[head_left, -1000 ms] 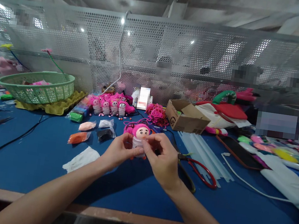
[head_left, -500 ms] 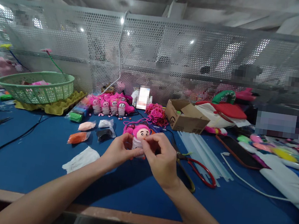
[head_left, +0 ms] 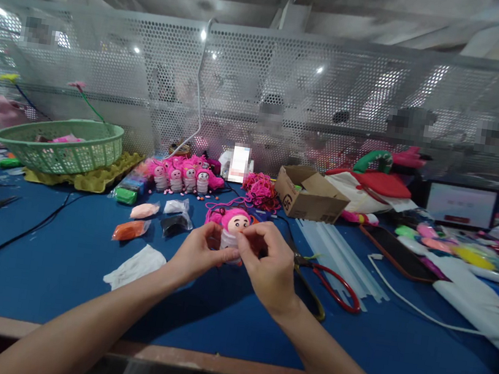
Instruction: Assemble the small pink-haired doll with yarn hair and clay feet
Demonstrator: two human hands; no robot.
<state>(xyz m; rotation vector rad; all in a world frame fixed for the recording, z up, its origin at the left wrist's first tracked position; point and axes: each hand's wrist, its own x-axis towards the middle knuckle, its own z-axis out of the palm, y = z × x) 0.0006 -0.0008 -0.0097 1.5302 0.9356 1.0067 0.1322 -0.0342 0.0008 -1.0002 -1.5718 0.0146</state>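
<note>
A small doll (head_left: 230, 239) with bright pink yarn hair, a pale face with black brows and eyes, and a white ringed body stands upright between my hands. My left hand (head_left: 200, 249) is closed around the body from the left. At the right side of the face, the thumb and forefinger of my right hand (head_left: 270, 265) are pinched together, touching it; anything between them is too small to make out. Packets of orange clay (head_left: 131, 230) and black clay (head_left: 175, 224) lie to the left, near a crumpled white cloth (head_left: 136, 265).
Several similar pink-haired dolls (head_left: 176, 178) stand behind, beside pink yarn (head_left: 262, 190) and a cardboard box (head_left: 310, 203). Red-handled scissors (head_left: 338, 290), pale strips (head_left: 337, 255) and a phone (head_left: 398, 252) lie right. A green basket (head_left: 64, 148) stands left; a perforated screen (head_left: 246, 75) rises behind.
Almost nothing differs: both hands stay on the doll in the same place, with at most a slight shift of the right fingertips at its face.
</note>
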